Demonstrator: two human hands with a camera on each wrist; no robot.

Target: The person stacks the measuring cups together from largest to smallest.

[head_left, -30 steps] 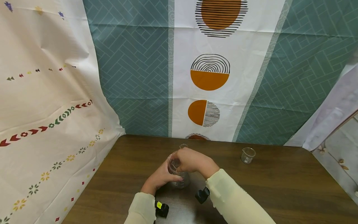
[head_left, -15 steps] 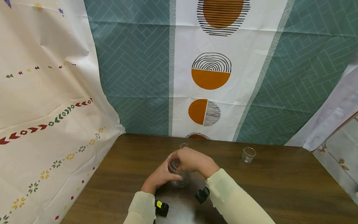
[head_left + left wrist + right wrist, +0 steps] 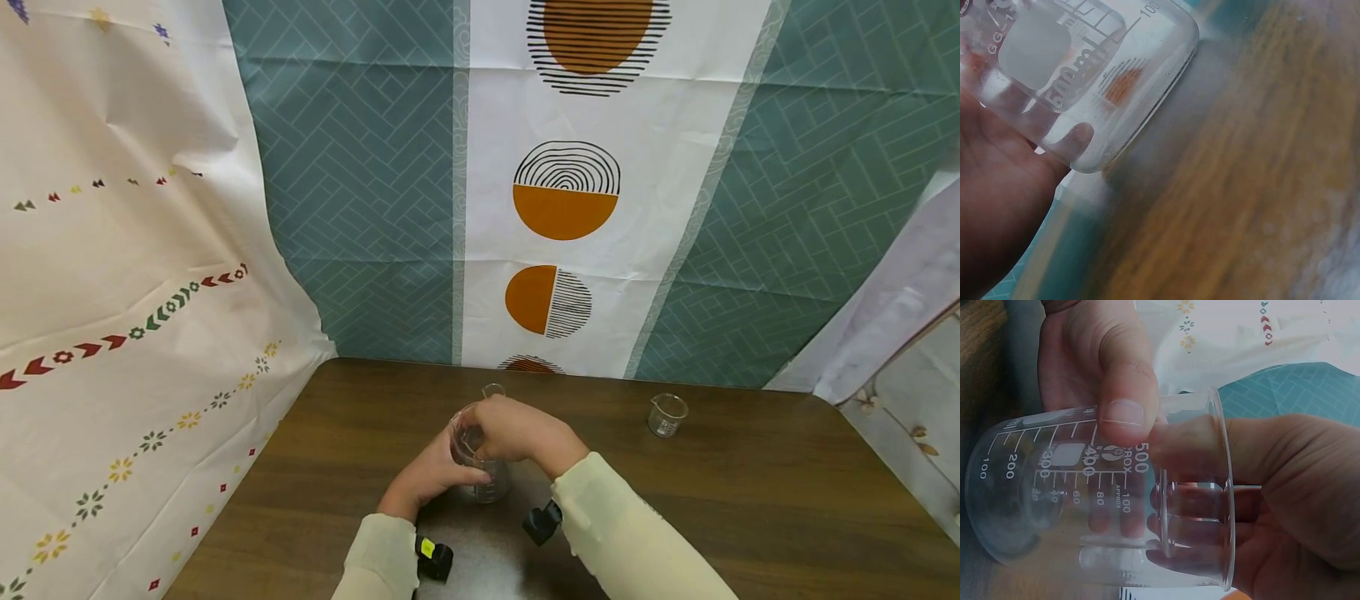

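My left hand (image 3: pixel 435 471) grips a large clear glass beaker (image 3: pixel 487 492) from its left side. In the right wrist view the left thumb presses on the wall of this large beaker (image 3: pixel 1069 434), which is marked 500. A smaller glass beaker (image 3: pixel 1077 509), with marks up to 100, is inside the larger one. Reaching in through the wide rim, my right hand (image 3: pixel 521 429) holds the smaller beaker near its rim with thumb and fingers. The left wrist view shows the large beaker's base (image 3: pixel 1166 81) tilted, with my left palm behind it.
A small glass beaker (image 3: pixel 666 417) stands at the back right of the brown wooden table (image 3: pixel 750 492). Behind my right hand shows the rim of another glass vessel (image 3: pixel 492 389), mostly hidden. Cloth hangings (image 3: pixel 375 208) border the table's back and left.
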